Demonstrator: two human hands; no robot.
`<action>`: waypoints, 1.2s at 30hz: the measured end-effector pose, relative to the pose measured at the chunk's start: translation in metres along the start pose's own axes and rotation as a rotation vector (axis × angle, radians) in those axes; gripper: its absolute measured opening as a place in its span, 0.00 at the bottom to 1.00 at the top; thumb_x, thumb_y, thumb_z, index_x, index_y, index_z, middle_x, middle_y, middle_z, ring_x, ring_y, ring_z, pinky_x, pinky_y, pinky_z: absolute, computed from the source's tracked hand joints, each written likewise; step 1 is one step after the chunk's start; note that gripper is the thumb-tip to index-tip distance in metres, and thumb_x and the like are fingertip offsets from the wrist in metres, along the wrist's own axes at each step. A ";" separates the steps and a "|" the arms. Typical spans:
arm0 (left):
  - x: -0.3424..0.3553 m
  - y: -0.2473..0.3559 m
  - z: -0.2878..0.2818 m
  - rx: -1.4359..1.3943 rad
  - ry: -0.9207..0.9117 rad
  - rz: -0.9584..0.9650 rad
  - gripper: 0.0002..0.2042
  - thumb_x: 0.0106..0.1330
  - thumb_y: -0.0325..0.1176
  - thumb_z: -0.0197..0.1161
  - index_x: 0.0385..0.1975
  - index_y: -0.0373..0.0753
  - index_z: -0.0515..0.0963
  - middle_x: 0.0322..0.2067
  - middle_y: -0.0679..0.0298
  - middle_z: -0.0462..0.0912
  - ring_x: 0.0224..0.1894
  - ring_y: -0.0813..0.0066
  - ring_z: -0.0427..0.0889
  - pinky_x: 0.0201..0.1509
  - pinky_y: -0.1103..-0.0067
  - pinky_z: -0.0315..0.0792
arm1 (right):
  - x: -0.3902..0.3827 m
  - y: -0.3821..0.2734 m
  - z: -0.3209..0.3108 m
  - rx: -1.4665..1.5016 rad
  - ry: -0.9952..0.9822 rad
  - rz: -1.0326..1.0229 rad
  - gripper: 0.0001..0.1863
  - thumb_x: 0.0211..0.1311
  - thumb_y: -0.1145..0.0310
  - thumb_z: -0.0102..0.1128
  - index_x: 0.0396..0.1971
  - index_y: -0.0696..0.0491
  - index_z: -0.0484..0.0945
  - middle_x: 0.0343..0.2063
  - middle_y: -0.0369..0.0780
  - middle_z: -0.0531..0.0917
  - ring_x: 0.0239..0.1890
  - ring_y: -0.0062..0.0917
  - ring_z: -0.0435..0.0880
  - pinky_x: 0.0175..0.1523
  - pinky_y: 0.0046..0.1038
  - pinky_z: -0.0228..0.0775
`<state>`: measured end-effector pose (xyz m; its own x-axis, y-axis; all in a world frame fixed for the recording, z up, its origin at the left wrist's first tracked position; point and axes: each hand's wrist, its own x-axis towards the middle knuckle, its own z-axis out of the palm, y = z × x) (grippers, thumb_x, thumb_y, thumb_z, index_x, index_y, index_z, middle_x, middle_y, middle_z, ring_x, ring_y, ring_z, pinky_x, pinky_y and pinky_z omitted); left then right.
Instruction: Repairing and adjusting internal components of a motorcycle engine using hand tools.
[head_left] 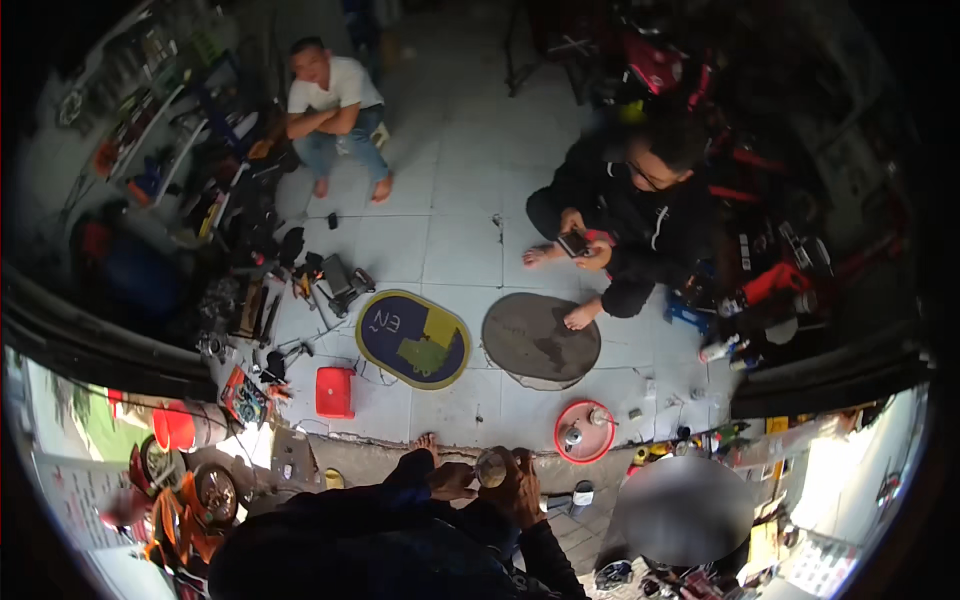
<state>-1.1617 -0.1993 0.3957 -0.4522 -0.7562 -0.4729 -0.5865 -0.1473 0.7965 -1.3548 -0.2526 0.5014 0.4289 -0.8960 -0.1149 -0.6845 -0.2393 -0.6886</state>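
Note:
At the bottom centre, my right hand (522, 490) is wrapped round a small, pale, round object (491, 467), possibly a glass or cup. My left hand (449, 482) is just left of it with curled fingers; whether it grips the object too is unclear. A bare foot (426, 445) shows beyond my left hand at the tiled floor's edge. Ahead and to the right lies a round red tray (571, 451) with small vessels on it.
Two people (335, 105) (620, 190) sit inside, the right one holding a phone. Oval mats (412, 340) (540, 335), a red stool (334, 392) and scattered tools (330, 285) lie on the tiles. An orange motorbike (190, 510) is at lower left, cluttered parts at right.

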 end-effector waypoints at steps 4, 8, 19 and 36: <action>-0.084 -0.040 -0.037 0.045 0.412 -0.037 0.23 0.50 0.53 0.70 0.25 0.36 0.78 0.22 0.54 0.81 0.29 0.52 0.82 0.34 0.63 0.73 | 0.043 -0.106 0.026 0.043 -0.265 -0.224 0.43 0.38 0.55 0.77 0.59 0.48 0.69 0.50 0.50 0.71 0.51 0.47 0.74 0.51 0.45 0.72; -0.140 -0.056 -0.022 0.004 0.945 -0.182 0.26 0.51 0.59 0.69 0.23 0.36 0.79 0.21 0.51 0.81 0.28 0.50 0.82 0.33 0.63 0.75 | 0.061 -0.188 0.043 -0.146 -0.286 -0.818 0.33 0.52 0.49 0.69 0.56 0.51 0.75 0.53 0.47 0.72 0.55 0.43 0.70 0.58 0.43 0.65; -0.188 0.043 0.056 -0.549 1.477 -0.744 0.32 0.53 0.64 0.64 0.16 0.33 0.78 0.20 0.49 0.80 0.23 0.51 0.80 0.29 0.63 0.72 | 0.026 -0.268 0.086 0.053 -0.480 -1.304 0.14 0.57 0.60 0.69 0.30 0.56 0.79 0.22 0.41 0.77 0.23 0.38 0.79 0.26 0.36 0.69; -0.144 0.125 0.155 -0.966 1.762 -0.859 0.35 0.54 0.66 0.64 0.13 0.31 0.75 0.12 0.48 0.74 0.24 0.50 0.77 0.37 0.62 0.70 | -0.001 -0.222 0.052 0.213 -1.260 -1.280 0.05 0.66 0.74 0.56 0.35 0.60 0.77 0.27 0.47 0.79 0.26 0.41 0.80 0.30 0.32 0.69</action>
<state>-1.2736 -0.0103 0.5050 0.8979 0.0877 -0.4314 0.4244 -0.4331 0.7952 -1.1723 -0.1795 0.6175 0.7848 0.5994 0.1572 0.4287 -0.3420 -0.8362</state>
